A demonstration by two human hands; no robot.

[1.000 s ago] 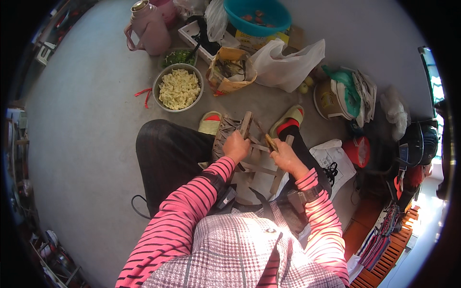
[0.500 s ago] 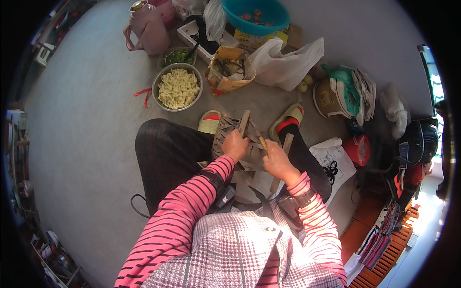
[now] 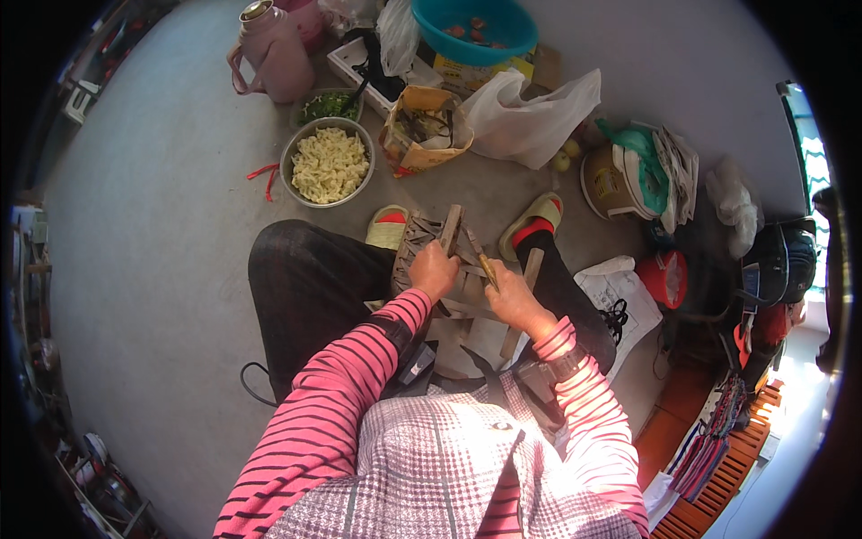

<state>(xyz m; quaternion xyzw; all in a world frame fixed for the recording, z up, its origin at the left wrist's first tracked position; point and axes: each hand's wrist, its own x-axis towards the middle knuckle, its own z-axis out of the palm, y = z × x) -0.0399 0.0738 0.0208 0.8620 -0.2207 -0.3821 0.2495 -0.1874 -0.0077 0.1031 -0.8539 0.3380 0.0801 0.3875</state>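
Between my legs stands a wooden frame with grey woven straps [image 3: 415, 241], which looks like a small stool. My left hand [image 3: 435, 269] is closed round a wooden bar [image 3: 452, 226] of that frame. In my right hand [image 3: 519, 300] is a slim tool with a yellowish handle [image 3: 488, 269]. Its thin dark end points away from me, close beside the bar; whether it touches the wood or straps I cannot tell. Another wooden bar [image 3: 533, 266] rises just right of my right hand. Part of the frame is hidden behind my hands and forearms.
My slippered feet [image 3: 388, 230] flank the frame. Ahead are a metal bowl of pale chopped food [image 3: 370, 176], a paper bag [image 3: 395, 162], a white plastic bag [image 3: 530, 126], a blue basin [image 3: 449, 49] and a pink flask [image 3: 280, 63]. A bucket [image 3: 603, 189] stands right.
The whole view has shifted slightly. Both hands keep their grips, and the tool stays beside the wooden bar with hardly any visible movement.
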